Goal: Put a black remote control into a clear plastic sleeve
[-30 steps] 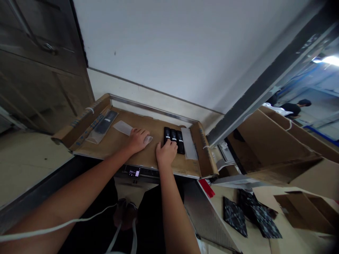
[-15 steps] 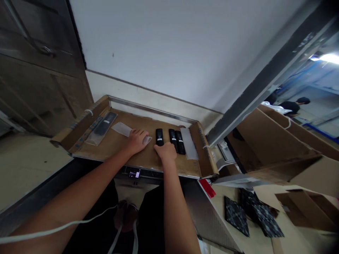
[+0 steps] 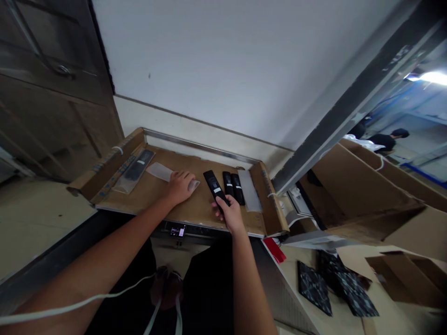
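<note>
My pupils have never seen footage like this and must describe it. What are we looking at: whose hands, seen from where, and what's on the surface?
There is no machine here: these are a person's bare hands, seen by a camera on that person's own head, looking forward and down. The right hand holds a slim black handset, tilted. The left hand rests over a clear sleeve. On the cardboard surface, two more handsets lie side by side, with pale, flat material to their right. At far left, a dark handset appears to be inside clear wrapping.
</note>
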A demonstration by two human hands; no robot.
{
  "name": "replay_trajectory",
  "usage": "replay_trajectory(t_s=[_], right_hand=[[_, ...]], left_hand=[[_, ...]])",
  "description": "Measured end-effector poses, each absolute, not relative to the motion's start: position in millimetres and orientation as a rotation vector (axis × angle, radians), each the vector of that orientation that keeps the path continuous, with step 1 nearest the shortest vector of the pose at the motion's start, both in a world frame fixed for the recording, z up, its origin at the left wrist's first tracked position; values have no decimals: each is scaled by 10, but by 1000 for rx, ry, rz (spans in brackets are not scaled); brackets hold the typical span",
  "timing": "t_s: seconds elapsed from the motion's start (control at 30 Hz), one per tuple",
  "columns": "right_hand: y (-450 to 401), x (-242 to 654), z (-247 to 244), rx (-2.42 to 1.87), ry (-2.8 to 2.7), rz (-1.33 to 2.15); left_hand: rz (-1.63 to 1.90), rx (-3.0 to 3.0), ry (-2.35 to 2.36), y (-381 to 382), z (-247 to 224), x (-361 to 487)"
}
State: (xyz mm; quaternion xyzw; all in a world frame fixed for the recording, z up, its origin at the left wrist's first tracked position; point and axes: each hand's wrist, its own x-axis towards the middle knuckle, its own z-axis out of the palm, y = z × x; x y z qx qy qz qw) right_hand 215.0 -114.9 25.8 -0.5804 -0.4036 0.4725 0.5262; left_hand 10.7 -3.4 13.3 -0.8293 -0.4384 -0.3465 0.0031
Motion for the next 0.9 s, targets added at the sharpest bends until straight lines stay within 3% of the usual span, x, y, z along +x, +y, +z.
replay_trajectory(t_s=[0.43,0.9], right_hand=[[-1323,2343,295,-1281,-972,1395],[-1280,2341,296,-1335,-1050,1449]], left_hand=[[-1084,-2585,-1380,16,94,104],[-1135,-2604,-1350,19,98,87]])
